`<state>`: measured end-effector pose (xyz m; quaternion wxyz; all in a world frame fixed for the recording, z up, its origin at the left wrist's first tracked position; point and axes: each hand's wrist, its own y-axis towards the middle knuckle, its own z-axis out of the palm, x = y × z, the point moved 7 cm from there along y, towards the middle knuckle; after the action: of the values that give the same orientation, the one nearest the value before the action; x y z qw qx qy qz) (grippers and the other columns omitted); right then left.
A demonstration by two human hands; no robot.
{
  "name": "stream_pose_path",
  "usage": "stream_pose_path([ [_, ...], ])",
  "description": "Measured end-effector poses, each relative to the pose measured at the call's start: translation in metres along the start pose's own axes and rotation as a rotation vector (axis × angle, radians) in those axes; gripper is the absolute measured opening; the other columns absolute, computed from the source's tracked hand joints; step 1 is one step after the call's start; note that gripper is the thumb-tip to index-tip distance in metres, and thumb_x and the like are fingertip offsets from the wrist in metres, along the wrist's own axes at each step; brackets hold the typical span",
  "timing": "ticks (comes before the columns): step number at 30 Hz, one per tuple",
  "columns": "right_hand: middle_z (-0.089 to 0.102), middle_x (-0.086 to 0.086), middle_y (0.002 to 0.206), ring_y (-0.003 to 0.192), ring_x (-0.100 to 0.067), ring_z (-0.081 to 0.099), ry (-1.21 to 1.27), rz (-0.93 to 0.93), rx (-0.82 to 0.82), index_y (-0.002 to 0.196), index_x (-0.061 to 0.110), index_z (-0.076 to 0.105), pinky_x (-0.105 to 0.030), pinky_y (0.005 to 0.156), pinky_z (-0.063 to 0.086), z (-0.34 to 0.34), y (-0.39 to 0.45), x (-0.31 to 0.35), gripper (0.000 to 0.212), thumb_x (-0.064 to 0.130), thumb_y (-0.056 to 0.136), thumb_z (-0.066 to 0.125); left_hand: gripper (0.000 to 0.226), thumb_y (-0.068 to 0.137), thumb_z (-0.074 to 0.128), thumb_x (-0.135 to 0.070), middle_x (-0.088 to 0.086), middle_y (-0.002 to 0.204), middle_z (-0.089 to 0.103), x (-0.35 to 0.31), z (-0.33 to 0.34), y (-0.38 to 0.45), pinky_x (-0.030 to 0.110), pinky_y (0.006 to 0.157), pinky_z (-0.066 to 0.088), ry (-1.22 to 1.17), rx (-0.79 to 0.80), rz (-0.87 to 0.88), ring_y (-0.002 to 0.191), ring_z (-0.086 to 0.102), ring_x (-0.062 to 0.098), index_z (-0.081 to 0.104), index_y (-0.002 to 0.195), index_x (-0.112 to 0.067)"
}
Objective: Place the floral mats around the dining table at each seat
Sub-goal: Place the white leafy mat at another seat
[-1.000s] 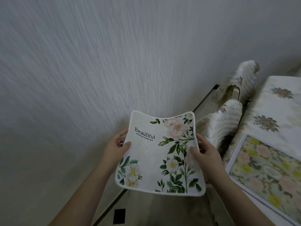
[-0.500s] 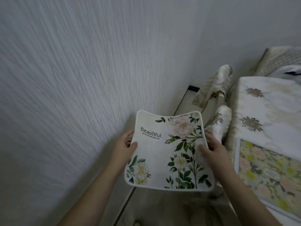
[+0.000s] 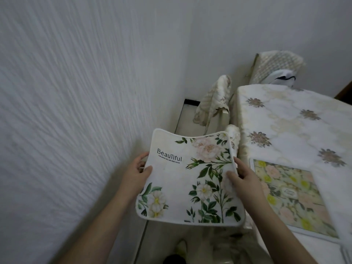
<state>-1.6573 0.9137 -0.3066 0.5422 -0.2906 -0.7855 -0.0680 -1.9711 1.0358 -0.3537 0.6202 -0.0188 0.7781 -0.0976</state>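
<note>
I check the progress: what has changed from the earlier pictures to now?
The view turned right, showing more of the table and a chair at its far end. Both hands, left and right, still hold the mat; another mat stays on the table.

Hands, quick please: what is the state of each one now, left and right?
Left hand: closed on the left edge of the floral mat.
Right hand: closed on the right edge of the same mat.
</note>
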Motion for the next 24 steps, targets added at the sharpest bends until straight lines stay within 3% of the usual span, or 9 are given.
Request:
stream_pose_path([
  [6, 0.072, 0.012, 0.1, 0.078, -0.013, 0.073, 0.122, 0.058, -0.052, 0.137, 0.034, 0.052, -0.045, 0.07, 0.062, -0.005, 0.052, -0.008, 0.051, 0.01, 0.093, 0.057, 0.044, 0.094, 0.061, -0.003, -0.001, 0.106, 0.067, -0.014, 0.038, 0.062, 0.037, 0.077, 0.057, 0.051, 0.056, 0.027, 0.091, 0.067, 0.016, 0.056, 0.123, -0.036],
  [13, 0.072, 0.012, 0.096, 0.075, -0.012, 0.074, 0.162, 0.084, -0.101, 0.137, 0.035, 0.052, -0.046, 0.069, 0.062, -0.008, 0.135, 0.002, 0.051, 0.011, 0.093, 0.057, 0.044, 0.094, 0.061, -0.002, -0.003, 0.104, 0.068, -0.045, 0.067, 0.153, 0.034, 0.073, 0.056, 0.055, 0.092, 0.033, 0.087, 0.068, 0.017, 0.056, 0.121, -0.036],
  [17, 0.074, 0.007, 0.099, 0.075, -0.014, 0.074, 0.159, 0.084, -0.113, 0.137, 0.038, 0.052, -0.046, 0.067, 0.062, -0.017, 0.17, 0.01, 0.05, 0.013, 0.094, 0.057, 0.044, 0.093, 0.061, -0.003, -0.001, 0.105, 0.068, -0.058, 0.09, 0.193, 0.044, 0.078, 0.059, 0.053, 0.114, 0.023, 0.09, 0.069, 0.023, 0.057, 0.124, -0.035],
  [20, 0.073, 0.008, 0.098, 0.075, -0.014, 0.074, 0.17, 0.078, -0.129, 0.133, 0.044, 0.051, -0.042, 0.063, 0.062, -0.026, 0.188, 0.017, 0.051, 0.011, 0.094, 0.056, 0.044, 0.093, 0.061, -0.002, -0.002, 0.104, 0.069, -0.064, 0.106, 0.213, 0.044, 0.078, 0.059, 0.051, 0.133, 0.023, 0.089, 0.07, 0.023, 0.057, 0.13, -0.025],
  [24, 0.072, 0.011, 0.096, 0.073, -0.01, 0.073, 0.182, 0.092, -0.176, 0.136, 0.035, 0.053, -0.03, 0.056, 0.058, -0.037, 0.209, 0.019, 0.048, 0.011, 0.095, 0.057, 0.043, 0.093, 0.061, 0.001, 0.005, 0.108, 0.069, -0.075, 0.122, 0.236, 0.045, 0.078, 0.059, -0.009, 0.163, 0.014, 0.09, 0.07, 0.025, 0.057, 0.13, -0.022],
])
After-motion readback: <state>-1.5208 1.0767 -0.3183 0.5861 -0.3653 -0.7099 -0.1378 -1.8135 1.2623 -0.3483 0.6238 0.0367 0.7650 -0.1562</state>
